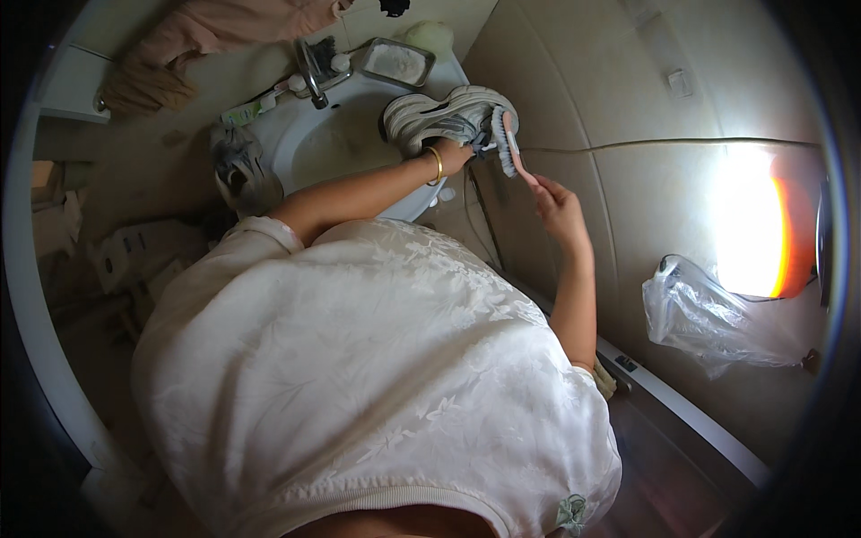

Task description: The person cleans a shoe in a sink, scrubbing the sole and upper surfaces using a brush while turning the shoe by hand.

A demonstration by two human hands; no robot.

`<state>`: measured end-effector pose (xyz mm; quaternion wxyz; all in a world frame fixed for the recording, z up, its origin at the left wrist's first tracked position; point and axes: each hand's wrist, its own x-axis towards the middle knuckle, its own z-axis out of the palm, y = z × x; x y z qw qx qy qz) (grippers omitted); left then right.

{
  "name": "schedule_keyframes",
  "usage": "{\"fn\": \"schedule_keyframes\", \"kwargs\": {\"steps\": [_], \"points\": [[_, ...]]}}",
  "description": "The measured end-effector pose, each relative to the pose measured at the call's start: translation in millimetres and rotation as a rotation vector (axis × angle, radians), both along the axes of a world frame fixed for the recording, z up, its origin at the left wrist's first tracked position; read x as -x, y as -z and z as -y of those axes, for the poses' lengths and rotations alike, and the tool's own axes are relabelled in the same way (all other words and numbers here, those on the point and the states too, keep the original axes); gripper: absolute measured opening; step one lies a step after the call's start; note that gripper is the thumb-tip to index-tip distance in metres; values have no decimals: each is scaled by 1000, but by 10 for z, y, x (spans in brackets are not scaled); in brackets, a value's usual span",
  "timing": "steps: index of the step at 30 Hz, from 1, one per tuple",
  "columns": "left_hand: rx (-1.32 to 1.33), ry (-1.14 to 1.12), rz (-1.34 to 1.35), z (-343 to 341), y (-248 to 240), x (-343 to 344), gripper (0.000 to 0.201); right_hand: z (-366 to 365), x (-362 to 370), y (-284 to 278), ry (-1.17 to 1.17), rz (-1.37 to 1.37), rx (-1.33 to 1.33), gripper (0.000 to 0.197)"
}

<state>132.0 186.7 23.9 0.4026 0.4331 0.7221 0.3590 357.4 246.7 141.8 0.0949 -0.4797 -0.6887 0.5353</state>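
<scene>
A grey and white sneaker [430,115] is held over the right side of the white sink [289,161], its sole turned up and away. My left hand [451,154], with a gold bangle at the wrist, is closed on the shoe's near side; part of the fingers is hidden by the shoe. My right hand [558,206] grips the pink handle of a scrub brush [509,143]. The brush's pale bristles touch the right end of the shoe. Another grey sneaker [240,169] rests at the sink's left edge.
Behind the basin stands a faucet [314,76], with a metal soap dish [397,65] to its right and a toothpaste tube [247,112] to its left. A tiled wall [574,99] rises close on the right. A clear plastic bag [708,314] hangs there below a bright light.
</scene>
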Motion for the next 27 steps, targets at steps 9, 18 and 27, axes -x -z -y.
{"fn": "schedule_keyframes", "kwargs": {"steps": [9, 18, 27], "points": [[-215, -13, -154, 194, 301, -85, 34, 277, 324, -140, -179, 620, -861, 27], [-122, 78, -163, 255, 214, -41, 44, 400, 486, -188, -236, 656, -779, 29], [-40, 194, -142, 226, 135, 12, 36, 373, 557, -296, -319, 667, -842, 32]]}}
